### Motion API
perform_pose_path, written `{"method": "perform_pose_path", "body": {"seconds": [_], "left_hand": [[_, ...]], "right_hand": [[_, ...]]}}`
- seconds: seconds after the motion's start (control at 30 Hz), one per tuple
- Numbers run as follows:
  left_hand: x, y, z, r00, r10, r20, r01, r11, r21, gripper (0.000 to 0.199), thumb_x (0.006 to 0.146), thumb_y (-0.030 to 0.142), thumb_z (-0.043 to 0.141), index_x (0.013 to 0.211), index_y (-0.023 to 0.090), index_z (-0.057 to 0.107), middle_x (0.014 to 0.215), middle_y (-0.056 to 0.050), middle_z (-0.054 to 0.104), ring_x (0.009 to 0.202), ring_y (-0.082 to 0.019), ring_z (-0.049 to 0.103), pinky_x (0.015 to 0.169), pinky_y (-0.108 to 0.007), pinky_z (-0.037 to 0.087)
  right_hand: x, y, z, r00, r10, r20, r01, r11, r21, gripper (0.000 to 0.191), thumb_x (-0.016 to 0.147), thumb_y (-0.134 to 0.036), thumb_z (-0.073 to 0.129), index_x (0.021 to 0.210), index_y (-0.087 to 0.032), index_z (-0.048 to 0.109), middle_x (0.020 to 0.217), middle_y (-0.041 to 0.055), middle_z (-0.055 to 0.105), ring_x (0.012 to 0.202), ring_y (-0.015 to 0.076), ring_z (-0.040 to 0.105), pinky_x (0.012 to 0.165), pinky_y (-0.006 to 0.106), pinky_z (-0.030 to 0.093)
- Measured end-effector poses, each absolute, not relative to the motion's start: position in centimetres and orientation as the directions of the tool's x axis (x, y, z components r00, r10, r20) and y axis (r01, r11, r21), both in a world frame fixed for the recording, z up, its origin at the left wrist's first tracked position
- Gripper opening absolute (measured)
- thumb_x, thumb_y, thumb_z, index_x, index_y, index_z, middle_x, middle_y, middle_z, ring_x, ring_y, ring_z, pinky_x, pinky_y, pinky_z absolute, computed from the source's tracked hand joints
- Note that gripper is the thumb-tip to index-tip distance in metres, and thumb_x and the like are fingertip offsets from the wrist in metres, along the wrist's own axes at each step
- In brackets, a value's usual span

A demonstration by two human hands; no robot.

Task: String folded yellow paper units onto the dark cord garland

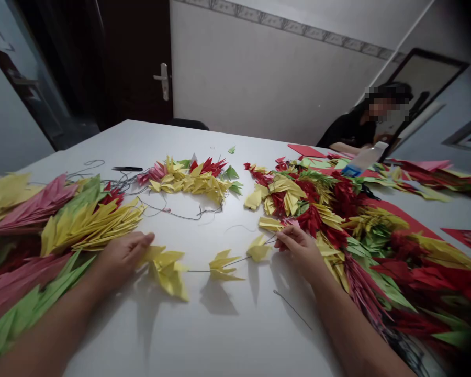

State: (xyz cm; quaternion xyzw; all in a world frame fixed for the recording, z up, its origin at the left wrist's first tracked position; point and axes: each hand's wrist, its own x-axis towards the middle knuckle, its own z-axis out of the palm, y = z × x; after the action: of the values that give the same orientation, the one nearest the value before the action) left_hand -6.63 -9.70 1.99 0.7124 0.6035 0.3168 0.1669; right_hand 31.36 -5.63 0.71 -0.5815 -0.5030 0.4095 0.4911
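My right hand (298, 248) pinches a thin wire (235, 260) between thumb and fingers. Several folded yellow paper pieces sit along this wire, with one (258, 248) close to my fingers and one (222, 266) further left. My left hand (123, 256) lies curled on the white table (141, 141), its fingertips at a yellow paper cluster (167, 273). Whether it holds the cluster or the wire is hidden. A loose wire (292, 309) lies below my right hand. Folded yellow, pink, green and red paper heaps (90, 228) lie beside my left hand.
Red and yellow folded paper heaps (322, 209) cover the table's right side. A yellow paper pile (190, 180), tangled dark thread (172, 209) and a black tool (127, 168) lie ahead. A seated person (349, 131) and a plastic bottle (365, 159) are at the far side.
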Motion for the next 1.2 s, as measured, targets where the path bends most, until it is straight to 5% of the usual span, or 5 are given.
{"method": "perform_pose_path", "body": {"seconds": [0.13,0.27,0.53,0.7,1.2], "left_hand": [[-8.7,-9.4,1.5,0.137,0.955,0.262,0.814,-0.260,0.520,0.056,0.088,0.056,0.035,0.052,0.022,0.061,0.093,-0.008,0.067,0.092,-0.025,0.060,0.084,-0.038,0.046],[-9.0,-9.7,1.4,0.298,0.928,0.224,0.838,-0.367,0.405,0.051,0.085,0.052,0.042,0.050,0.022,0.064,0.109,-0.009,0.065,0.104,-0.026,0.059,0.092,-0.041,0.045],[-7.5,-11.0,2.5,0.372,0.826,0.424,0.770,-0.529,0.356,0.020,0.086,0.034,0.048,0.094,0.024,0.063,0.105,-0.007,0.065,0.102,-0.023,0.059,0.092,-0.037,0.045],[-6.3,-12.0,3.2,0.457,0.851,0.258,0.751,-0.525,0.401,0.022,0.084,0.042,0.054,0.087,0.023,0.063,0.085,-0.005,0.067,0.081,-0.020,0.060,0.075,-0.032,0.045],[-3.3,-10.6,1.0,0.507,0.800,0.322,0.827,-0.556,0.081,0.026,0.088,0.038,0.047,0.103,0.026,0.066,0.077,-0.001,0.069,0.076,-0.020,0.060,0.088,-0.043,0.031]], "right_hand": [[31.3,-5.6,0.1,0.131,0.985,0.114,0.268,0.075,-0.961,0.046,0.058,-0.061,0.074,0.066,-0.019,0.055,0.053,0.0007,0.060,0.049,0.0118,0.053,0.049,0.025,0.044],[31.6,-5.6,-0.2,0.119,0.981,0.155,0.296,0.114,-0.949,0.046,0.060,-0.062,0.072,0.068,-0.019,0.057,0.054,0.0008,0.060,0.051,0.0127,0.055,0.050,0.025,0.044],[30.6,-6.3,0.0,0.248,0.930,0.271,0.285,0.197,-0.938,0.040,0.064,-0.057,0.072,0.070,-0.021,0.056,0.054,-0.0014,0.058,0.051,0.0112,0.053,0.052,0.024,0.043],[30.2,-6.6,0.4,0.233,0.931,0.281,0.317,0.201,-0.927,0.039,0.066,-0.057,0.071,0.071,-0.021,0.057,0.054,-0.0010,0.057,0.051,0.0122,0.054,0.052,0.025,0.045],[30.3,-6.6,0.3,0.214,0.941,0.262,0.303,0.191,-0.934,0.039,0.066,-0.056,0.071,0.071,-0.021,0.057,0.054,-0.0013,0.058,0.052,0.0113,0.053,0.053,0.025,0.046]]}}
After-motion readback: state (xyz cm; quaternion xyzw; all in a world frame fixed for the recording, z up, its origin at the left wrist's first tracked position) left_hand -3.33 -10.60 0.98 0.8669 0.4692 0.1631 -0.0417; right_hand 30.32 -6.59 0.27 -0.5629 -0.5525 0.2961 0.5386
